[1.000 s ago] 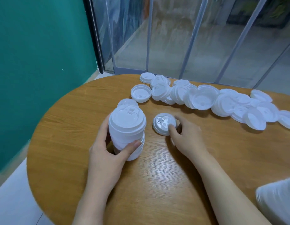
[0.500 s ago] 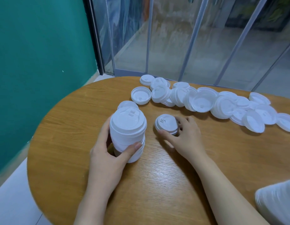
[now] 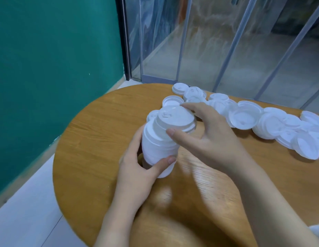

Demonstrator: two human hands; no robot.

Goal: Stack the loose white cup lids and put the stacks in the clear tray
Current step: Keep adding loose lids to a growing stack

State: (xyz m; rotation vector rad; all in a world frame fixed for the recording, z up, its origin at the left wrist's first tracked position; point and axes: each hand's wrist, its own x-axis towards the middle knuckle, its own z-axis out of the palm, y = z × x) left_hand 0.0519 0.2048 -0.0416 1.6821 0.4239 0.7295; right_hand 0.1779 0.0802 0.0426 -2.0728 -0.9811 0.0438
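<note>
A tall stack of white cup lids stands on the round wooden table. My left hand grips the stack low on its side, thumb in front. My right hand pinches a single white lid by its rim and holds it on top of the stack, slightly tilted. A long row of loose white lids lies across the far side of the table, running to the right edge of the view. The clear tray is not in view.
A teal wall stands close on the left, and glass panels rise behind the table. One loose lid lies just behind the stack. Something white shows at the bottom right corner.
My right hand picked up the single lid from the table beside the stack and carried it left onto the top of the stack. My left hand kept its hold on the stack.
</note>
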